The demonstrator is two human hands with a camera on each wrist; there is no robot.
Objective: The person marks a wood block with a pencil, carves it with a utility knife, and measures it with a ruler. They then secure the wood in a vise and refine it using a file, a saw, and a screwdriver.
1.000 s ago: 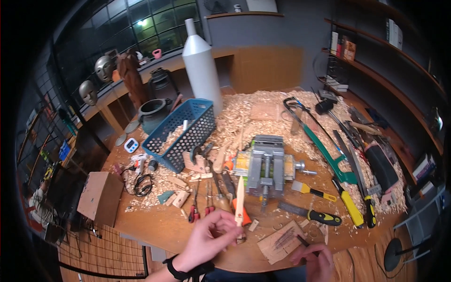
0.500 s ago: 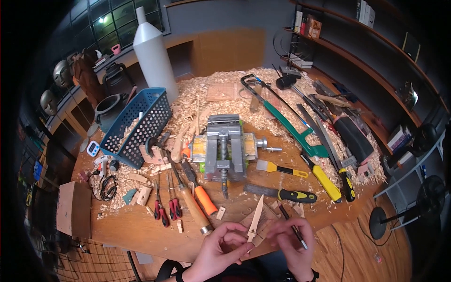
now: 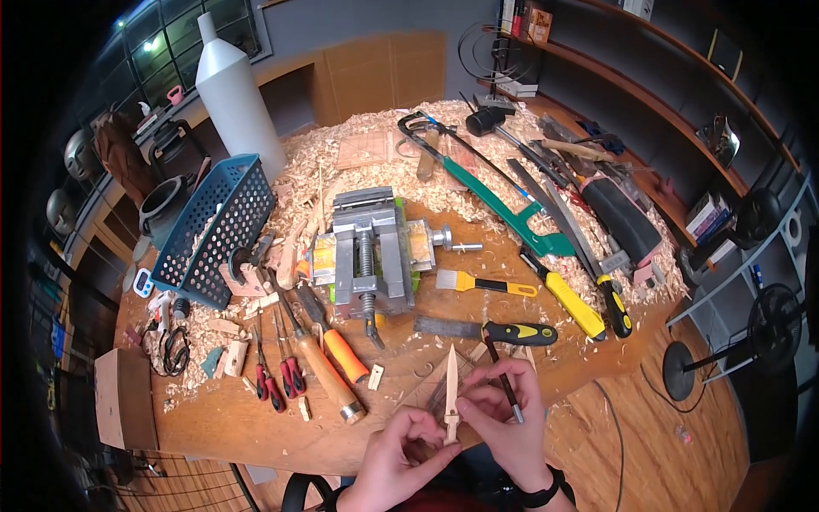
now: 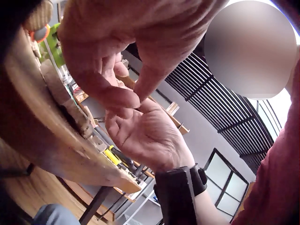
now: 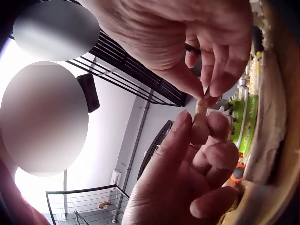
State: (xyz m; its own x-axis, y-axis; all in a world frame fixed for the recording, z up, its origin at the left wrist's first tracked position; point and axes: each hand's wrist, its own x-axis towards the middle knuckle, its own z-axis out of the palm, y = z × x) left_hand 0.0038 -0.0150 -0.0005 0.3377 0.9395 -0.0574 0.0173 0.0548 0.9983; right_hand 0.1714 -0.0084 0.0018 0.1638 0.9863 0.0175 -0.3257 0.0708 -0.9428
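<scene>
A small pale wooden knife shape (image 3: 451, 384) stands point-up between the hands in the head view. My left hand (image 3: 399, 456) pinches its handle end low down between thumb and fingers. Thumb and fingertips of my right hand (image 3: 514, 427) touch it near the guard, and a dark pencil-like stick (image 3: 502, 375) lies held among the right fingers. In the right wrist view the rounded handle (image 5: 200, 123) sits in the left fingers (image 5: 187, 173), with the right hand (image 5: 187, 42) pinching just above. The left wrist view has the piece mostly hidden behind the left hand (image 4: 112, 51).
Beyond the hands are a metal vise (image 3: 368, 256), a rasp (image 3: 486, 330), a yellow brush (image 3: 486, 283) and a green saw (image 3: 503, 205). Chisels (image 3: 328, 375) lie to the left, near a blue basket (image 3: 213, 230). Wood shavings (image 3: 367, 141) cover the table's back; a marked board (image 3: 426, 384) lies beneath the hands.
My right hand has come left and up to the wooden piece and now touches it, the stick still in its fingers. The head view has shifted, moving the table's contents leftward in view.
</scene>
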